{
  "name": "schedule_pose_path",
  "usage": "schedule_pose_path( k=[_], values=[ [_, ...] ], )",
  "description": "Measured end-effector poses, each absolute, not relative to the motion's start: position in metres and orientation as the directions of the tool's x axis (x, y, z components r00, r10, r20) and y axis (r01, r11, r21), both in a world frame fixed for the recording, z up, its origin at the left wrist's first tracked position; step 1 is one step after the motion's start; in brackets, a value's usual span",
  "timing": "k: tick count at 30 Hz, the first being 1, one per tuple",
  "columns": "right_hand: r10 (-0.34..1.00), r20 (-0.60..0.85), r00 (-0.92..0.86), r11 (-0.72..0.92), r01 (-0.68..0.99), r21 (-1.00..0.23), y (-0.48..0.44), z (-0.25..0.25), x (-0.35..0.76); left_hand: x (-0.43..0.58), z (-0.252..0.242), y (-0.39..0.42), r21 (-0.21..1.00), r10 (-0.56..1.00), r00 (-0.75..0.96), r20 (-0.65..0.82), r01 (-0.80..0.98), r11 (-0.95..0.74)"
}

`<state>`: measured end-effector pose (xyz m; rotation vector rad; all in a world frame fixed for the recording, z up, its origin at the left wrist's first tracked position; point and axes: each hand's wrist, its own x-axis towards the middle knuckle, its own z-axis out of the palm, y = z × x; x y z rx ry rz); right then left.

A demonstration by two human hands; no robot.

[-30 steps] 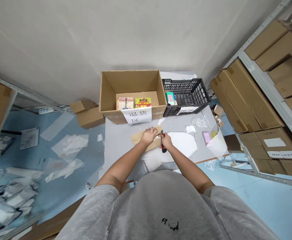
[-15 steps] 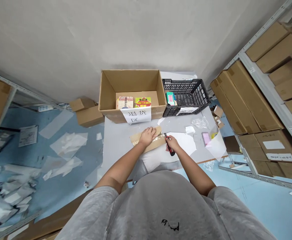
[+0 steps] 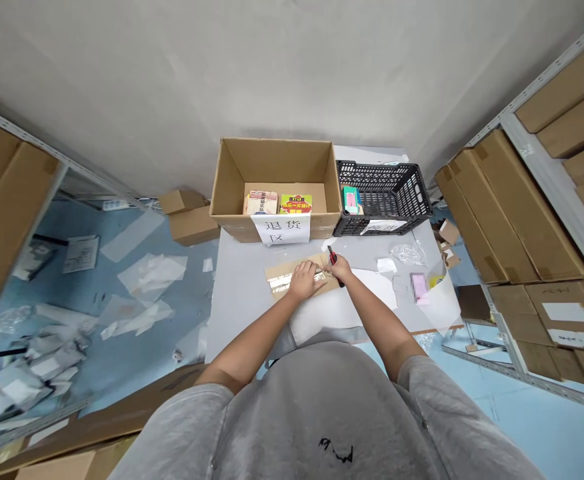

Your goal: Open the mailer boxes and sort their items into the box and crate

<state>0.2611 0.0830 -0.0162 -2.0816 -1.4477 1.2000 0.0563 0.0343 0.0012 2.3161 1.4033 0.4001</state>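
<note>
Through the feed I saw the parcel lying lengthwise left to right on the surface; my left hand lay unclenched over its middle; my right hand, grasping the knife, was nearer its right end.

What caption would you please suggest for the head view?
Left hand on taped brown cardboard, right hand holding a red-and-black tool.

Over the desk, the right grip partly hides the knife; a pink thing is partly blurred. Right of the desk, the shelf is cut off.
</note>
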Motion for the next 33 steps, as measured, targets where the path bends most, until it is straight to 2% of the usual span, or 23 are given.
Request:
schedule_pose_path(
  k=[7,10,13,17,25,33],
  values=[
    [0.875,-0.466,0.133,-0.434,0.645,-0.629,0.084,-0.005,0.26,0.084,-0.006,0.032,0.484,0.913,0.4,-0.075,0.815,-0.318],
    [0.858,-0.493,0.143,-0.474,0.587,-0.656,0.071,0.01,0.273,0.085,-0.006,0.036,0.503,0.918,0.385,-0.098,0.815,-0.288],
    [0.86,-0.509,0.034,-0.466,0.456,-0.758,0.043,0.026,0.298,0.082,-0.007,0.036,0.523,0.915,0.395,-0.081,0.799,-0.298],
    [0.844,-0.519,-0.14,-0.403,0.473,-0.783,0.013,0.041,0.318,0.08,-0.01,0.033,0.533,0.911,0.412,-0.034,0.778,-0.332],
    [0.786,-0.598,-0.157,-0.434,0.55,-0.714,0.027,0.045,0.309,0.077,-0.01,0.029,0.53,0.9,0.436,0.016,0.759,-0.378],
    [0.788,-0.599,-0.141,-0.415,0.597,-0.686,0.039,0.041,0.309,0.076,-0.012,0.025,0.549,0.888,0.455,0.07,0.725,-0.415]
  ],
)
